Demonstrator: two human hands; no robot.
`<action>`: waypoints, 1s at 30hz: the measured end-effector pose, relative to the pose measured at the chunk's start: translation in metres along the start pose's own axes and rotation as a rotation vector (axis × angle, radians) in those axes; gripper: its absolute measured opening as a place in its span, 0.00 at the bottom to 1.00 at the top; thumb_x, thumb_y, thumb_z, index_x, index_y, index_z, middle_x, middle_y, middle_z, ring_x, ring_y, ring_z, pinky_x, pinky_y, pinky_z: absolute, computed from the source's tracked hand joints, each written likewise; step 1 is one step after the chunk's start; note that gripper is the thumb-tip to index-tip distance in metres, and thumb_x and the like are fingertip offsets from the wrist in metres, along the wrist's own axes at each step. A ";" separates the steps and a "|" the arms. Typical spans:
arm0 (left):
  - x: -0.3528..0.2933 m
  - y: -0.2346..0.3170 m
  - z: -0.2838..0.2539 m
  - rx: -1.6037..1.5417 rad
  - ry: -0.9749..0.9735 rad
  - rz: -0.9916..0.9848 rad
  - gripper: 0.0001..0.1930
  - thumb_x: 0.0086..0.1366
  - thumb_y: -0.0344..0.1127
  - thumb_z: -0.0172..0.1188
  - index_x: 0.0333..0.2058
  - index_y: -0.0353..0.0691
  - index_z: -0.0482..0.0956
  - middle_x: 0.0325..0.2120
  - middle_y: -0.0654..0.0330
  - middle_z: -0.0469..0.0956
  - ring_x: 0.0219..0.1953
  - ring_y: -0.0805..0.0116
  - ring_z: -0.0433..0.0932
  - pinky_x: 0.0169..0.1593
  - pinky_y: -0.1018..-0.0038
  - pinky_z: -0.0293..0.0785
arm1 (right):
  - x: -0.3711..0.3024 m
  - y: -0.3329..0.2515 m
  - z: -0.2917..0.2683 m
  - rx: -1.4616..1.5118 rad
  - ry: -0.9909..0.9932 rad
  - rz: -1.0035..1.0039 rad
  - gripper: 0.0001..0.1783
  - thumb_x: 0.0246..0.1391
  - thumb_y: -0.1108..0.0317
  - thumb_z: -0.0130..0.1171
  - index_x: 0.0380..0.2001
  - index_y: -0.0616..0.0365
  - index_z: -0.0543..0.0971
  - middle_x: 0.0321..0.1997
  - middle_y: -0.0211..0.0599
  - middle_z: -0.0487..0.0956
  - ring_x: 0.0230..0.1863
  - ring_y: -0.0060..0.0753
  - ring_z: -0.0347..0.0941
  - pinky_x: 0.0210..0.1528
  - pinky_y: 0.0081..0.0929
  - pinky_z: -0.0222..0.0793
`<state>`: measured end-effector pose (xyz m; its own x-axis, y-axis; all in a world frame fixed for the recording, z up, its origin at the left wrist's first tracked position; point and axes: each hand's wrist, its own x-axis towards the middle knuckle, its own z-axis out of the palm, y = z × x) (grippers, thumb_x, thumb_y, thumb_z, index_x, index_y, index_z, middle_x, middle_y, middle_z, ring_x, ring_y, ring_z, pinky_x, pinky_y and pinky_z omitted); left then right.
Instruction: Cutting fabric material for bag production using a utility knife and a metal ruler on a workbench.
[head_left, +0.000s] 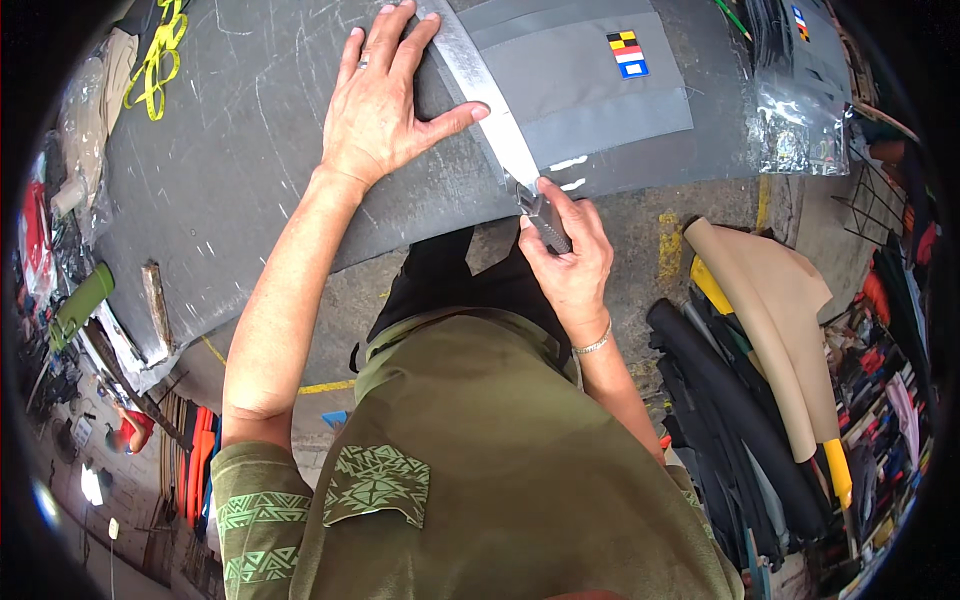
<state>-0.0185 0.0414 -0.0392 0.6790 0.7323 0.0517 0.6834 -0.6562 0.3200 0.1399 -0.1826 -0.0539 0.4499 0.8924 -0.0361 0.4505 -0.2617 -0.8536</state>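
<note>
My left hand [378, 110] lies spread out, fingers apart, along a metal ruler [470, 70], with its thumb and fingertips pressing on the ruler's left part. My right hand [570, 240] grips a dark utility knife [545, 222] at the table's near edge. The knife's tip is beside the near end of the ruler. Under and right of the ruler lies grey fabric [570, 85] in overlapping layers, with a small patch of coloured flag shapes [628, 54] on it. Two short white marks lie near the fabric's near edge.
A dark, scratched work table [240, 200] spans the view. A yellow tape measure [158, 65] lies far left, a clear plastic bag [800, 125] at the right. Rolls of black material [735, 400] and tan material [765, 310] stand right of me. A wooden stick [157, 305] lies at the left.
</note>
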 end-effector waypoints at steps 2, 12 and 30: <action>0.000 0.000 0.000 0.010 -0.001 0.003 0.55 0.51 0.67 0.71 0.67 0.32 0.64 0.68 0.37 0.60 0.73 0.39 0.56 0.76 0.45 0.48 | 0.000 -0.001 0.000 -0.008 -0.008 0.009 0.33 0.44 0.74 0.72 0.57 0.45 0.82 0.37 0.38 0.79 0.37 0.44 0.81 0.40 0.37 0.78; 0.000 0.002 -0.001 0.017 -0.038 -0.035 0.54 0.53 0.67 0.70 0.67 0.31 0.64 0.70 0.37 0.59 0.74 0.39 0.55 0.76 0.47 0.47 | -0.001 -0.001 -0.002 -0.051 -0.007 0.026 0.30 0.46 0.72 0.73 0.56 0.48 0.82 0.35 0.37 0.78 0.35 0.40 0.80 0.40 0.36 0.77; 0.001 0.008 -0.005 0.018 -0.042 -0.052 0.54 0.51 0.64 0.72 0.66 0.29 0.65 0.68 0.37 0.60 0.73 0.39 0.57 0.76 0.46 0.46 | 0.003 -0.010 -0.009 -0.001 -0.053 0.037 0.30 0.46 0.75 0.75 0.56 0.53 0.84 0.35 0.35 0.78 0.35 0.31 0.77 0.43 0.27 0.76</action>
<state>-0.0133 0.0380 -0.0320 0.6528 0.7575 -0.0047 0.7226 -0.6208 0.3041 0.1441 -0.1809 -0.0407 0.4248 0.9003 -0.0955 0.4351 -0.2955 -0.8505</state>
